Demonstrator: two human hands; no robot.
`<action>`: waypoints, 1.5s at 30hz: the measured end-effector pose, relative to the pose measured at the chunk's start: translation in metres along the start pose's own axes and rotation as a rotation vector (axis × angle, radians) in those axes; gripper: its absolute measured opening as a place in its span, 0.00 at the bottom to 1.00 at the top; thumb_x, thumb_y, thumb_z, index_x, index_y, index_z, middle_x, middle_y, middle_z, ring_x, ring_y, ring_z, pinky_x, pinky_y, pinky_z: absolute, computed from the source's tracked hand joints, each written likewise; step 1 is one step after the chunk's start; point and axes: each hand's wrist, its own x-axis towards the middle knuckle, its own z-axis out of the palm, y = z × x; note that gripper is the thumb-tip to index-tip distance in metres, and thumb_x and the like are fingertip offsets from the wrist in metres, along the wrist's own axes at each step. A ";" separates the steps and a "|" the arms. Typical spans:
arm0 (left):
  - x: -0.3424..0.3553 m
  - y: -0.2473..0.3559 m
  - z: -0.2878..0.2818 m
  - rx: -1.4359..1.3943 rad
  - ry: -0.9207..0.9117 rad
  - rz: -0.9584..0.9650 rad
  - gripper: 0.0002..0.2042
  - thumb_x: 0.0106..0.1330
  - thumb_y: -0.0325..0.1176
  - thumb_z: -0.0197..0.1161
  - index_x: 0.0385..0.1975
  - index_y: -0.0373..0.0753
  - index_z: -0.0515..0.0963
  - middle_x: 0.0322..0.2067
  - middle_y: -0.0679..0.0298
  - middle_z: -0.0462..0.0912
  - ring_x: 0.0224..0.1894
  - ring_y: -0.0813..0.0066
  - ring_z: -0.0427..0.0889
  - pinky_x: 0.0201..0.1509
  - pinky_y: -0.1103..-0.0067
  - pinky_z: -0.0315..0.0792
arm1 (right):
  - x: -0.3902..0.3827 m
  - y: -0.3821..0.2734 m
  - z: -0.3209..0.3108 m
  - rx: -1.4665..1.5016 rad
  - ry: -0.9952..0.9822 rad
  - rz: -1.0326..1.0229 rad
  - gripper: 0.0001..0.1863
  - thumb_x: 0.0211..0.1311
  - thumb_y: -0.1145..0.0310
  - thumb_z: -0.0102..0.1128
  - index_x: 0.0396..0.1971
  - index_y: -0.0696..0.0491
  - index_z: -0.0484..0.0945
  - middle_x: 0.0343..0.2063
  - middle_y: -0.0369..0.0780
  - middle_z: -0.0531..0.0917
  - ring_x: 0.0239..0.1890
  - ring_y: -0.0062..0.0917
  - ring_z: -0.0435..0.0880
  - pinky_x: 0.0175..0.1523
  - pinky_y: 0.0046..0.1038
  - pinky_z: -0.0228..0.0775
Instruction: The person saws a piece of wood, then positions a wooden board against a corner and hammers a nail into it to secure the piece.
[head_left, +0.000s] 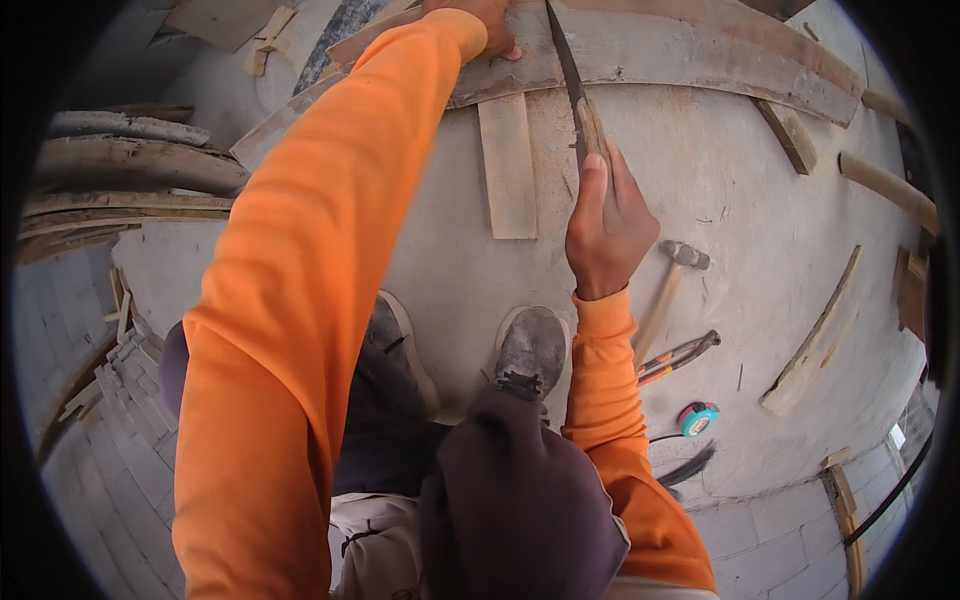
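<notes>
My right hand [612, 222] is closed round the wooden handle of a handsaw [566, 60], thumb lying along the top. The saw's dark, narrow blade points away from me and crosses a long, weathered wooden plank [680, 62] at the far edge of the view. To the left of the blade, my left hand [488, 22] rests on the plank with its thumb spread apart; the other fingers are partly cut off by the picture's edge. A shorter wood piece [508, 165] sticks out toward me from beneath the plank.
On the concrete floor to my right lie a hammer [672, 290], an orange-and-black handled tool [680, 358], a teal tape measure [697, 419] and a wood offcut [815, 340]. Stacked boards [140, 165] stand at left. My shoes [530, 350] are just below the plank.
</notes>
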 end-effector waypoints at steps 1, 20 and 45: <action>-0.002 -0.005 0.007 -0.003 0.016 0.021 0.40 0.44 0.39 0.83 0.58 0.38 0.70 0.55 0.47 0.81 0.61 0.46 0.77 0.65 0.59 0.71 | -0.022 0.001 -0.013 -0.041 -0.013 -0.004 0.18 0.69 0.74 0.62 0.55 0.65 0.81 0.39 0.52 0.90 0.33 0.23 0.90 0.39 0.22 0.79; -0.004 -0.016 -0.007 0.043 0.029 0.027 0.38 0.44 0.39 0.84 0.55 0.37 0.71 0.51 0.48 0.83 0.58 0.47 0.80 0.62 0.58 0.73 | -0.149 0.000 -0.085 -0.119 -0.133 0.148 0.21 0.72 0.72 0.50 0.58 0.69 0.78 0.45 0.52 0.88 0.47 0.35 0.90 0.55 0.29 0.78; -0.018 -0.002 -0.011 0.070 0.042 -0.076 0.36 0.47 0.40 0.83 0.57 0.45 0.71 0.54 0.62 0.83 0.62 0.56 0.78 0.64 0.57 0.67 | -0.014 0.027 0.021 0.063 0.062 -0.131 0.17 0.68 0.74 0.63 0.53 0.66 0.83 0.40 0.56 0.89 0.40 0.28 0.91 0.45 0.25 0.80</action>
